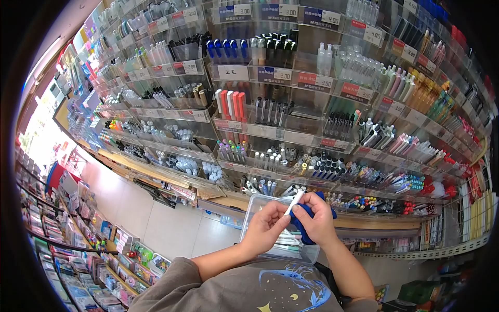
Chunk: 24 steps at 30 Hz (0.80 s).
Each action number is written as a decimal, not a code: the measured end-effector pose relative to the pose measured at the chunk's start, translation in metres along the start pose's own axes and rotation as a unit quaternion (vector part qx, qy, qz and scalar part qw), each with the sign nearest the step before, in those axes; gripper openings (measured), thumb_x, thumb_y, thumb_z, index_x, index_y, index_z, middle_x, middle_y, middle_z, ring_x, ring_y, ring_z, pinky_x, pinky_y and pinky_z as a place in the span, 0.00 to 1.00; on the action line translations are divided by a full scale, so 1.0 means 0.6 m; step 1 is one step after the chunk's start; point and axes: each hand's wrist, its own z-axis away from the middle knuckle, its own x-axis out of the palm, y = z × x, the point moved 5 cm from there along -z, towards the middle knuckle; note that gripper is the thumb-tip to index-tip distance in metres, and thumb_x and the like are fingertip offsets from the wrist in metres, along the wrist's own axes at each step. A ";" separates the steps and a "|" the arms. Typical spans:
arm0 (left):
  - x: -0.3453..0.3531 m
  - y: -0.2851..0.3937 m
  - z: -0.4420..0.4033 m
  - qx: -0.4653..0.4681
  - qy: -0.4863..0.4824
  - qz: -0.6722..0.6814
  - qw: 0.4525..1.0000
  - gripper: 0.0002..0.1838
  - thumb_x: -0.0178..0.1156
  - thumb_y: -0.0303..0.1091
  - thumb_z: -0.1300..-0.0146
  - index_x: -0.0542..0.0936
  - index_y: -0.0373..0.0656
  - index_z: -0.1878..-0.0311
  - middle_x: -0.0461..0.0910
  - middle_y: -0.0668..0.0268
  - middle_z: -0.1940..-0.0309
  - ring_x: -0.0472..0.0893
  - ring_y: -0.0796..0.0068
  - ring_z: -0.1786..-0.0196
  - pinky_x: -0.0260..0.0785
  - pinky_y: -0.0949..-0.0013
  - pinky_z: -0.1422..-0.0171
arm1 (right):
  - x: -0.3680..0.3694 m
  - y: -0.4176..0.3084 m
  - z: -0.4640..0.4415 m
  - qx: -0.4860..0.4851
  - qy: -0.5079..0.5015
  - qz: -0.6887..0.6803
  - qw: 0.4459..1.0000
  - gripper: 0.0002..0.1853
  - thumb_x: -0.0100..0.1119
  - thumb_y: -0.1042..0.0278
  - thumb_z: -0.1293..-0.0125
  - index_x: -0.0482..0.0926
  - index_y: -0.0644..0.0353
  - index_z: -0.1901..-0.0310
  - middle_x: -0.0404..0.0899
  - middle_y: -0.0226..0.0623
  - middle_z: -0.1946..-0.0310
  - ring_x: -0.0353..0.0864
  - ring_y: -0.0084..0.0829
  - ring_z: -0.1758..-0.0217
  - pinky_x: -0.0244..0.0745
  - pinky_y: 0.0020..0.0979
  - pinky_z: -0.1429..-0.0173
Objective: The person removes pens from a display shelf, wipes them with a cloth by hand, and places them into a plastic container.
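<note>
My left hand (266,229) pinches the lower end of a white pen (296,199), which points up and away from me. Just beside it, my right hand (318,219) is closed on a dark blue cloth (303,229), its thumb and fingers against the pen. Both hands are above a clear plastic box (250,209) in front of my body. Several white and pale green pens (287,240) lie in the box, partly covered by my hands and the cloth.
Tiered clear racks (291,132) full of pens and price labels rise ahead and curve to both sides. A wooden ledge (358,222) runs below them. At the lower left stands another shelf with packaged goods (99,265), beside the tiled floor (161,223).
</note>
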 end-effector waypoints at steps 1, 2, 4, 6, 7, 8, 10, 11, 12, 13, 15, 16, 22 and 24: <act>-0.001 -0.002 0.001 0.019 0.008 -0.030 0.999 0.06 0.52 0.25 0.38 0.70 0.37 0.58 0.72 0.74 0.73 0.66 0.91 0.73 0.58 0.85 0.71 | 0.000 -0.001 0.001 0.004 0.004 0.010 1.000 0.06 0.56 0.74 0.41 0.70 0.65 0.67 0.74 0.30 0.70 0.71 0.16 0.66 0.66 0.20 0.61; -0.002 0.004 0.001 0.023 0.004 -0.083 0.996 0.06 0.52 0.25 0.39 0.70 0.37 0.58 0.72 0.74 0.74 0.67 0.91 0.74 0.58 0.84 0.71 | 0.000 -0.002 0.002 0.008 0.010 0.040 0.999 0.06 0.56 0.73 0.41 0.70 0.65 0.67 0.74 0.30 0.71 0.71 0.16 0.66 0.67 0.21 0.62; -0.003 0.020 0.002 0.031 -0.004 -0.189 0.981 0.06 0.53 0.25 0.39 0.70 0.36 0.59 0.72 0.74 0.75 0.67 0.90 0.74 0.59 0.84 0.71 | -0.001 -0.005 0.001 0.016 0.021 0.100 0.995 0.07 0.56 0.72 0.41 0.70 0.66 0.69 0.75 0.32 0.74 0.71 0.16 0.68 0.67 0.22 0.64; -0.007 0.006 0.001 0.024 -0.006 -0.139 0.990 0.06 0.53 0.25 0.39 0.70 0.36 0.59 0.72 0.74 0.74 0.68 0.90 0.73 0.60 0.84 0.69 | 0.001 -0.003 0.000 -0.014 0.022 0.104 0.994 0.08 0.57 0.72 0.41 0.70 0.66 0.69 0.75 0.33 0.74 0.71 0.17 0.69 0.67 0.22 0.65; -0.008 0.001 0.000 0.021 -0.007 -0.113 0.993 0.06 0.53 0.25 0.39 0.70 0.36 0.59 0.72 0.73 0.74 0.68 0.90 0.72 0.60 0.84 0.69 | 0.001 -0.002 -0.001 -0.029 0.022 0.106 0.994 0.08 0.57 0.72 0.41 0.70 0.66 0.70 0.75 0.34 0.75 0.71 0.17 0.69 0.67 0.22 0.65; -0.009 0.000 -0.001 -0.005 -0.015 -0.072 0.997 0.06 0.53 0.25 0.39 0.70 0.36 0.59 0.72 0.73 0.73 0.68 0.90 0.72 0.60 0.84 0.68 | 0.001 -0.005 -0.002 -0.042 0.020 0.117 0.992 0.08 0.57 0.71 0.41 0.70 0.66 0.70 0.76 0.34 0.75 0.71 0.18 0.70 0.67 0.22 0.65; -0.012 0.004 -0.003 -0.058 -0.031 0.010 0.998 0.06 0.52 0.25 0.38 0.71 0.37 0.59 0.73 0.73 0.72 0.68 0.90 0.70 0.61 0.84 0.67 | -0.002 -0.009 -0.003 -0.065 0.017 0.139 0.988 0.08 0.57 0.71 0.41 0.70 0.66 0.70 0.76 0.35 0.74 0.72 0.19 0.71 0.67 0.22 0.65; -0.011 0.008 -0.003 -0.059 -0.031 0.021 0.998 0.06 0.53 0.26 0.38 0.70 0.37 0.59 0.72 0.74 0.73 0.67 0.91 0.72 0.59 0.85 0.70 | -0.002 -0.010 -0.003 -0.074 0.018 0.142 0.987 0.08 0.57 0.71 0.41 0.70 0.66 0.69 0.76 0.36 0.74 0.72 0.20 0.71 0.67 0.22 0.65; -0.009 0.011 -0.003 -0.060 -0.030 0.033 0.997 0.06 0.53 0.26 0.38 0.70 0.38 0.59 0.71 0.75 0.75 0.66 0.92 0.74 0.57 0.85 0.72 | -0.002 -0.011 -0.003 -0.082 0.019 0.144 0.986 0.08 0.57 0.71 0.41 0.70 0.66 0.69 0.76 0.36 0.74 0.73 0.21 0.71 0.67 0.22 0.65; -0.007 0.012 -0.003 -0.061 -0.030 0.045 0.997 0.06 0.53 0.27 0.38 0.70 0.38 0.59 0.69 0.75 0.76 0.65 0.92 0.76 0.55 0.86 0.75 | -0.002 -0.012 -0.003 -0.091 0.020 0.147 0.985 0.08 0.57 0.71 0.41 0.71 0.66 0.68 0.76 0.36 0.74 0.73 0.21 0.72 0.67 0.23 0.65; -0.004 0.010 -0.005 -0.022 -0.019 0.027 0.999 0.06 0.52 0.28 0.38 0.70 0.38 0.59 0.69 0.75 0.77 0.64 0.92 0.78 0.55 0.85 0.76 | -0.005 -0.002 -0.002 -0.059 0.006 0.136 0.989 0.08 0.56 0.70 0.41 0.71 0.66 0.67 0.76 0.37 0.74 0.73 0.22 0.71 0.68 0.24 0.65; -0.003 0.008 -0.005 -0.002 -0.014 0.017 1.000 0.06 0.52 0.28 0.37 0.70 0.38 0.59 0.69 0.75 0.77 0.64 0.92 0.78 0.54 0.85 0.77 | -0.005 0.002 -0.001 -0.043 -0.001 0.130 0.991 0.08 0.56 0.70 0.41 0.72 0.66 0.66 0.76 0.37 0.74 0.74 0.23 0.71 0.68 0.24 0.65; -0.007 0.010 -0.005 -0.036 -0.031 0.028 0.998 0.05 0.52 0.28 0.37 0.70 0.38 0.60 0.69 0.75 0.78 0.63 0.92 0.80 0.54 0.85 0.78 | 0.001 -0.024 0.000 -0.047 0.033 0.163 0.985 0.09 0.58 0.68 0.41 0.71 0.66 0.68 0.77 0.37 0.76 0.74 0.21 0.72 0.68 0.23 0.67; -0.009 0.007 -0.005 -0.066 -0.036 0.065 0.995 0.05 0.52 0.28 0.37 0.70 0.38 0.60 0.68 0.76 0.79 0.63 0.92 0.80 0.54 0.85 0.78 | 0.001 -0.023 -0.001 -0.063 0.037 0.165 0.984 0.09 0.58 0.68 0.41 0.71 0.66 0.68 0.77 0.37 0.76 0.74 0.21 0.73 0.68 0.23 0.67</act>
